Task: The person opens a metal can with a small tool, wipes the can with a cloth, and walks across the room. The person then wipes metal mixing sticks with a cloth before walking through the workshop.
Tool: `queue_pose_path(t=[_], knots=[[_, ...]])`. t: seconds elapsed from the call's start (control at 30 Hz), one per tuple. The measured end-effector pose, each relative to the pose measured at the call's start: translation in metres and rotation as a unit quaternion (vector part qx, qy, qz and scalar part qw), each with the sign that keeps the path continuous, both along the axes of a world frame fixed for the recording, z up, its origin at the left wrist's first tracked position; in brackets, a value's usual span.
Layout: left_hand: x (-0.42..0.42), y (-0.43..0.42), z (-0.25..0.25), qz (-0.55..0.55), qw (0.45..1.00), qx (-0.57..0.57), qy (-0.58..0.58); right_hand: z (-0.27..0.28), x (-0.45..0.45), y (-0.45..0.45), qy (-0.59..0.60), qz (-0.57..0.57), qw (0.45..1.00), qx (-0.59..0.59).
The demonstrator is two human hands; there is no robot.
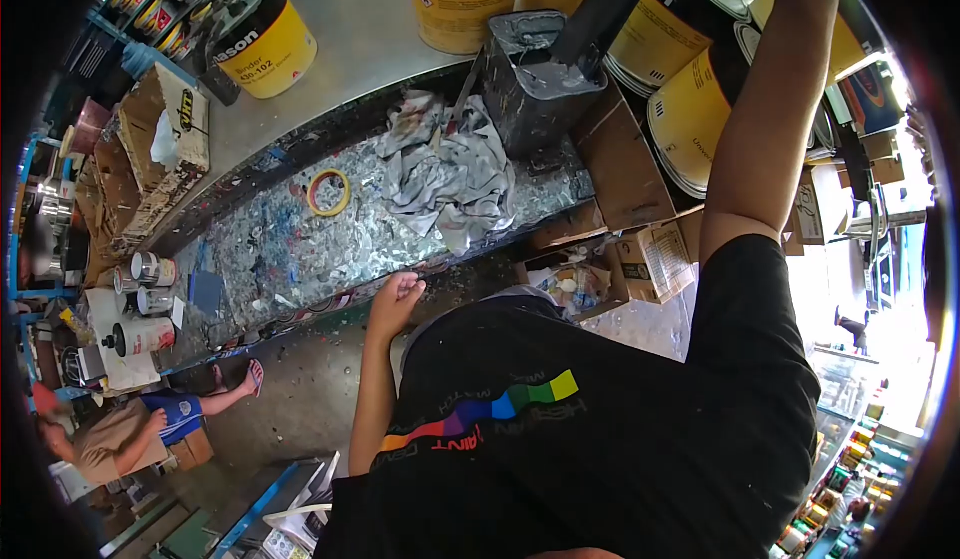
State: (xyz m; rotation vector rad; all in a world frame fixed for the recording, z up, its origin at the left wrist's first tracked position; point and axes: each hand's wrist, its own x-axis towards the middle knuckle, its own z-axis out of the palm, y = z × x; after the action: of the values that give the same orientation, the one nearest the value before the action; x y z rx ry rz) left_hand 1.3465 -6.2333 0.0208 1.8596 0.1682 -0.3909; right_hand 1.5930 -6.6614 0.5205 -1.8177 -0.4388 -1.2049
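Left hand hung at the bench's front edge, fingers loosely curled, nothing visible in it; couldn't tell if it was fully closed or touching the edge. Right arm stretched up past the cans, right hand cut off by the frame — grip couldn't be told.

Nearest to the left hand was the rag, lying on the bench a little beyond the fingertips. Rag was pale grey, bunched in deep folds, smudged darker in patches, reddish mark near its upper end; its lower tip lay close to the front edge. Cans were yellow with black upper bands, packed tight together, some partly behind the arm.

Edges: bench front ran at a slant below the rag; at the back, a raised grey counter made a dark step. Bin — black, paint-caked, upright — stood just right of the rag, with a box beside it. Left of the rag, tape lay flat, then spattered surface ran on to small pots. Floor opened out below the bench, a seated person at its left side.
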Motion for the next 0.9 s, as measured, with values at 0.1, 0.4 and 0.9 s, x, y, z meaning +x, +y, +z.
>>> queue_pose_path(t=[0.1,0.4,0.9], knots=[[-0.001,0.005,0.002,-0.012,1.0,0.013,-0.003,0.006,0.0,-0.001,-0.003,0.015,1.0,-0.007],[-0.01,0.013,-0.008,-0.019,0.999,0.036,0.009,0.009,0.009,-0.008,0.017,0.0,1.0,0.015],[-0.035,-0.002,-0.016,0.032,0.999,0.035,0.014,-0.04,0.022,0.006,0.078,0.017,0.993,0.084]])
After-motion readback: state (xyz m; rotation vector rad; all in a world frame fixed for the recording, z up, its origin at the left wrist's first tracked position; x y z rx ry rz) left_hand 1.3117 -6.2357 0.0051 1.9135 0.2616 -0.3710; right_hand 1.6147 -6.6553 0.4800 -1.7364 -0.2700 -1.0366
